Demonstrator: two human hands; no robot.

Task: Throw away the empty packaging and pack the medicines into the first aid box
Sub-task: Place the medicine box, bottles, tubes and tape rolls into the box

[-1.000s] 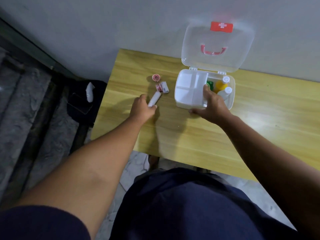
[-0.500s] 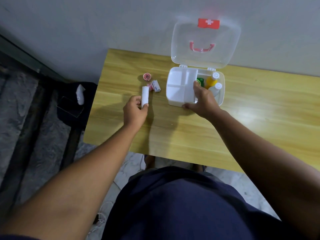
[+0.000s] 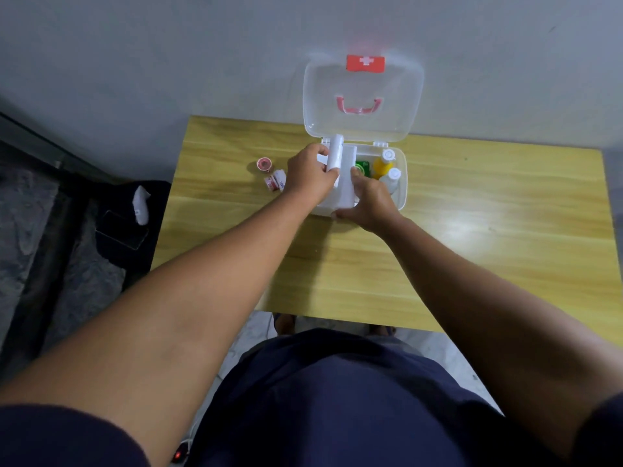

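The white first aid box (image 3: 402, 183) stands open at the table's far edge, its clear lid (image 3: 364, 96) leaning on the wall. My left hand (image 3: 312, 175) holds a white tube (image 3: 335, 153) upright over the box's left tray. My right hand (image 3: 369, 200) grips the box's front rim and the white inner tray (image 3: 347, 183). Inside at the right are a green item (image 3: 362, 167), a yellow bottle (image 3: 382, 165) and a white bottle (image 3: 392, 176). A red-and-white tape roll (image 3: 263, 163) and two small red-and-white packets (image 3: 274, 182) lie on the table left of the box.
The yellow wooden table (image 3: 472, 230) ends just left of the packets. On the floor at the left a black bin bag (image 3: 114, 227) holds a white scrap (image 3: 141, 203). My dark-clothed lap fills the bottom of the view.
My left hand lifted the white tube off the table and carried it right, over the box's left tray. My right hand stayed on the box's front.
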